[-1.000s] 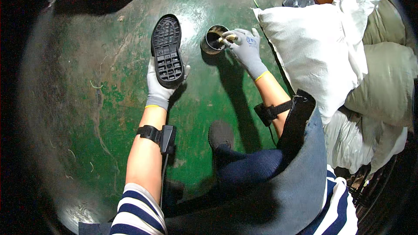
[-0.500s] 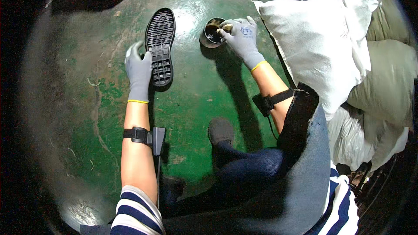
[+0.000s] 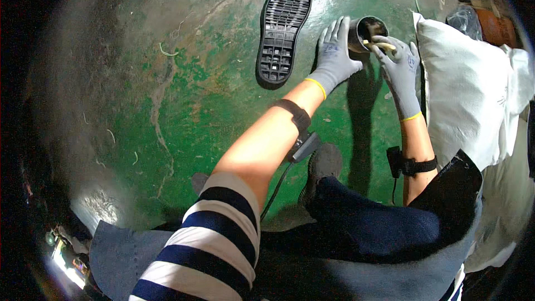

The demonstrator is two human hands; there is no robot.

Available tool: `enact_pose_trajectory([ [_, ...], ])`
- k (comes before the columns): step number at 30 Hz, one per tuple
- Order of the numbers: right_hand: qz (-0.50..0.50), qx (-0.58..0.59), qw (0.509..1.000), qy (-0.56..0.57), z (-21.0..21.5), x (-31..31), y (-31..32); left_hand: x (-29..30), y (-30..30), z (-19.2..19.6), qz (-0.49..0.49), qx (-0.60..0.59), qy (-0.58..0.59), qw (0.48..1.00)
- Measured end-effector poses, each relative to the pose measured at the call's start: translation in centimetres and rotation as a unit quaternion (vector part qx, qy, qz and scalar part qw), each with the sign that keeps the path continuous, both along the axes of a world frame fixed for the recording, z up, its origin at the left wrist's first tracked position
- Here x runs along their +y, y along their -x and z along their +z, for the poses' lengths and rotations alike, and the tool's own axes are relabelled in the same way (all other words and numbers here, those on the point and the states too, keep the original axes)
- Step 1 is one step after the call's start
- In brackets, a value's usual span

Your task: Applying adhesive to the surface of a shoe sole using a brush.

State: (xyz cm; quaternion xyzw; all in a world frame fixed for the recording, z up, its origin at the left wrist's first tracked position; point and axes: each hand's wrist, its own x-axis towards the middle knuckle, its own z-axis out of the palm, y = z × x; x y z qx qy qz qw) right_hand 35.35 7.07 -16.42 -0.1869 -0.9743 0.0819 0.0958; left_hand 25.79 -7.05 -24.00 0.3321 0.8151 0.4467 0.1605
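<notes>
On the green floor, a dark metal cup (image 3: 356,36) shows its opening toward the right, with something dark and glossy inside. Beside its left wall lies my left hand (image 3: 333,51), in a grey glove with a yellow cuff; the fingers are stretched out and the thumb is spread near the cup's base. My right hand (image 3: 400,64), gloved alike, pinches a pale stick-like handle (image 3: 384,46) at the cup's rim. The handle's far end is hidden, so I cannot tell the tool's kind. A black shoe sole (image 3: 283,30) rests tread up, left of my left hand.
White woven sacks (image 3: 471,92) are piled along the right side. A dark plastic bag (image 3: 464,21) and an orange-brown box (image 3: 496,27) stand behind them. My shoe (image 3: 325,161) is on the floor below the cup. Thin scraps (image 3: 167,51) lie about at the left.
My left hand has left the shoe sole and moved right to the cup's side. My right hand still pinches the pale handle at the cup. The whole view has shifted toward the left.
</notes>
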Motion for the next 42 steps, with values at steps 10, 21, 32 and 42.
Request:
enact_pose_trajectory([
  [10, 0.020, 0.055, 0.998, 0.003, 0.6, 0.7, 2.3, 2.4, 2.2, -1.8, -0.003, 0.071, -0.033, 0.997],
  [21, 0.042, 0.055, 0.994, -0.086, -0.5, 2.2, 2.7, 4.0, 2.5, -1.4, -0.024, 0.037, -0.062, 0.997],
  [32, -0.103, 0.046, 0.993, 0.026, 1.8, -1.5, 0.4, 1.9, 2.4, -0.9, -0.071, 0.037, -0.154, 0.985],
  [42, -0.161, 0.186, 0.942, 0.226, 2.2, -1.9, 1.2, 2.1, 1.8, 0.0, -0.059, 0.132, -0.138, 0.980],
])
